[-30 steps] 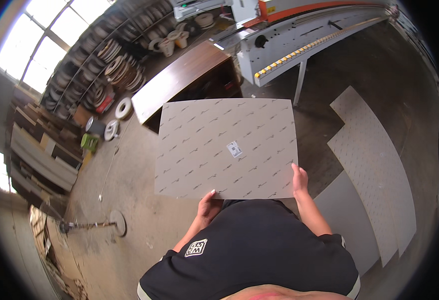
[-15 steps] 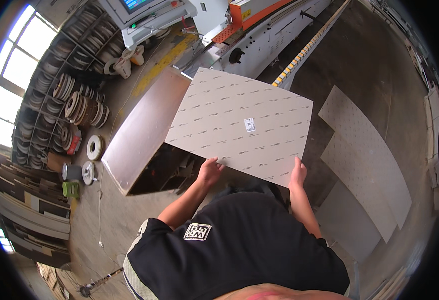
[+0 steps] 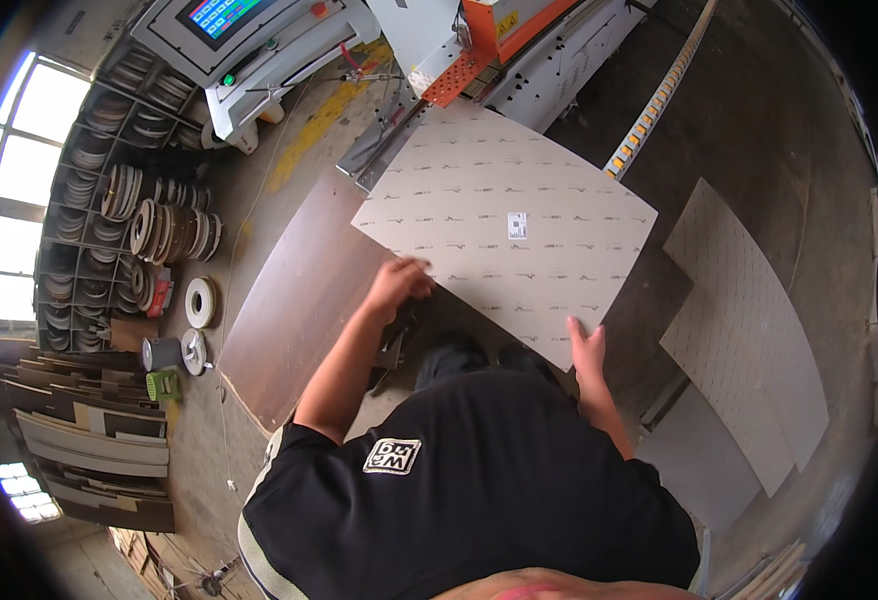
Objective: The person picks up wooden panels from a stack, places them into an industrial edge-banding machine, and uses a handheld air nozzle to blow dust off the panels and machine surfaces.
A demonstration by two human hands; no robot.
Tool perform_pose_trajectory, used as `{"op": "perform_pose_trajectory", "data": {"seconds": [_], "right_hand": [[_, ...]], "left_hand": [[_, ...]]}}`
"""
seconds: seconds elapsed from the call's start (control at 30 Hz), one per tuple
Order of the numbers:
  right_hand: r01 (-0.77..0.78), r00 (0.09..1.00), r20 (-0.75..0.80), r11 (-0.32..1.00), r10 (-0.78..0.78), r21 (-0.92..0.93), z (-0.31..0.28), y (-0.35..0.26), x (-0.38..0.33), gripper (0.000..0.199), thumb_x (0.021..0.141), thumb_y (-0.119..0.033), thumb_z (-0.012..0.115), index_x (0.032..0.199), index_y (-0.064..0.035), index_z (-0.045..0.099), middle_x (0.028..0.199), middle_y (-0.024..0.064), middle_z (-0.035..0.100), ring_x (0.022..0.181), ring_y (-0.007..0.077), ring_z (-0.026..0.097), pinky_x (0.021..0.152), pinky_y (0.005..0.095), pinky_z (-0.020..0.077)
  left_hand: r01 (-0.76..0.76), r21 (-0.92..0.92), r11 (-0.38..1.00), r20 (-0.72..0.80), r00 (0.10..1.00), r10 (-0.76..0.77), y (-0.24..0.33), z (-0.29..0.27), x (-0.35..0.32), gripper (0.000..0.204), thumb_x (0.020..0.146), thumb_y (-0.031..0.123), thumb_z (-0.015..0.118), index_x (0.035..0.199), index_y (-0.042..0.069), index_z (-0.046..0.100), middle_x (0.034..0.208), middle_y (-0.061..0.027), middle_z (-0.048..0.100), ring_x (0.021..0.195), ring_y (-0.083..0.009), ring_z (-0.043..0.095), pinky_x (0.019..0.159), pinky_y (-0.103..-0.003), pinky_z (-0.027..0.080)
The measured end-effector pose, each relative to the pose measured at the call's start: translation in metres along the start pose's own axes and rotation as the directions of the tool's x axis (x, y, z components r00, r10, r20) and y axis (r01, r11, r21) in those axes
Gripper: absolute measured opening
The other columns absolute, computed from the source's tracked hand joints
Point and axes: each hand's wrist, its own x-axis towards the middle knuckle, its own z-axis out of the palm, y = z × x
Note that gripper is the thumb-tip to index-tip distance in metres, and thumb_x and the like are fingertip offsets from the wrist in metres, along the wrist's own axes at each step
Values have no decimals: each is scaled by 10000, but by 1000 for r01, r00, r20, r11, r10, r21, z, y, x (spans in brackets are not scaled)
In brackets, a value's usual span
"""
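Note:
A flat beige panel (image 3: 479, 185) with rows of printed marks and a small white label spans the space ahead of me. Its far corner lies at the orange-and-grey machine (image 3: 446, 80). My right hand (image 3: 587, 350) grips the near right edge, thumb on top and the other fingers hidden beneath. At the near left edge, my left hand (image 3: 396, 284) has its fingers curled against the panel. How firmly it holds there is hard to see.
Left of the panel stands a brown board-topped stack (image 3: 304, 290). A control console (image 3: 249, 60) rises at the far left, before racks of edging rolls (image 3: 159, 230). More panels (image 3: 739, 330) lean or lie at right. A yellow-studded rail (image 3: 664, 95) runs away from me.
The panel has moved forward and turned slightly clockwise, its far corner coming up to the machine. My left hand has shifted forward and left; my right hand remains on the near right edge.

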Motion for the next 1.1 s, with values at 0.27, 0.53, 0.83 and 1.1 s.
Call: {"op": "perform_pose_trajectory", "data": {"seconds": [0.27,0.53,0.83,1.1], "right_hand": [[-257,966,-27,965,259,53,76,76,180,509,966,-333,678,1286,44,562,1238,154,647,1082,232,636,942,359,495],[-535,842,-141,841,521,-83,96,39,160,547,971,-451,612,1301,-17,561,1177,95,644,915,175,646,649,316,527],[-545,838,-30,838,545,19,95,72,161,531,983,-494,572,1311,-78,550,1168,58,637,887,162,658,645,304,529],[-534,845,111,834,523,138,95,49,180,559,972,-565,556,1306,-117,565,1155,11,651,972,137,626,684,299,514]], "left_hand": [[-308,27,951,-483,829,282,46,-117,488,400,962,286,647,1274,37,619,1009,-59,696,847,-198,657,723,-302,529],[-298,11,954,-479,837,267,58,-211,713,391,869,295,794,1170,70,685,893,6,705,740,-133,631,686,-336,502],[-531,604,594,-541,275,795,111,-260,478,219,1033,225,613,1127,30,652,1025,-76,725,970,-143,682,771,-291,522],[26,955,295,-232,682,693,90,-256,317,308,1014,336,592,1236,139,512,959,-173,722,810,-350,714,668,-486,533]]}}
